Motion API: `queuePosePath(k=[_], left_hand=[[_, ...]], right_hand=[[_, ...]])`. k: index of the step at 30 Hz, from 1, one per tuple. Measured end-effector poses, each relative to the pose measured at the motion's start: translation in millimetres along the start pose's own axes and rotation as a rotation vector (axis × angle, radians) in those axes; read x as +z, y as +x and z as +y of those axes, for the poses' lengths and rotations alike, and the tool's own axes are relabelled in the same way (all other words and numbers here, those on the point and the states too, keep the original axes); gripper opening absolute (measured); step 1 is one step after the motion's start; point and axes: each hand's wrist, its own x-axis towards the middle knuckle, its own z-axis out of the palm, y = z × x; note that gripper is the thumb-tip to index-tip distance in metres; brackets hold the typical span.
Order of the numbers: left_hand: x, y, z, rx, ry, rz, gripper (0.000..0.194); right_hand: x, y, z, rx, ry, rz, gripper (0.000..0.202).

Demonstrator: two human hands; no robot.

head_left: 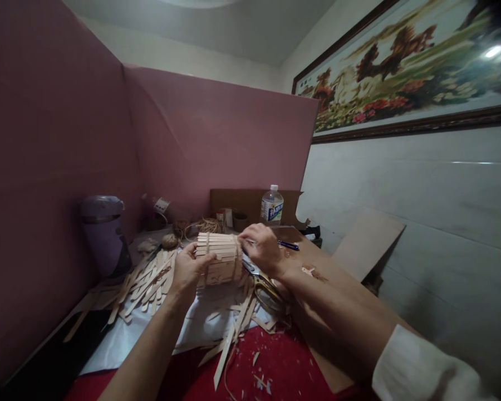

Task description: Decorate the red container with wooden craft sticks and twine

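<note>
A round basket-like piece made of wooden sticks lies on its side, with twine bands around both ends. My left hand grips its left end, thumb over the sticks. At the right end is my right hand, its fingers pinched at the rim; what they hold is too small to make out. Gold-handled scissors lie below my right hand, blades towards the stick piece.
Loose wooden sticks are heaped at the left beside a purple tumbler. Behind stand a plastic bottle and a coil of twine. A blue pen lies on the brown board. Wood scraps litter the red cloth.
</note>
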Motion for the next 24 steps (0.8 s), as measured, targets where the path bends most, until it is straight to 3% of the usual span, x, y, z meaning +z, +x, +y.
queuePosePath(k=[3,7,10,12,15,19,24], left_hand=[[-0.7,0,0,-0.008,0.021,0.013,0.048],[-0.7,-1,1,-0.033,0.035,0.027,0.050],[0.4,-2,2,-0.060,0.038,0.048,0.049],[0.8,-1,2,-0.061,0.033,0.048,0.048],[0.2,0,0,-0.032,0.016,0.039,0.049],[-0.8,2,-2,-0.023,0.010,0.037,0.048],[0.0,1,0,-0.035,0.020,0.041,0.046]], right_hand=[[-19,10,52,0.134,-0.051,-0.146,0.024],[-48,-6,113,0.209,-0.063,-0.495,0.012],[-68,-41,131,0.232,-0.057,-0.650,0.024],[-74,-67,134,0.292,-0.054,-0.722,0.046],[-67,-99,135,0.325,-0.029,-0.687,0.073],[-52,-120,142,0.356,0.123,-0.605,0.050],[-58,-125,150,0.289,0.340,-0.585,0.041]])
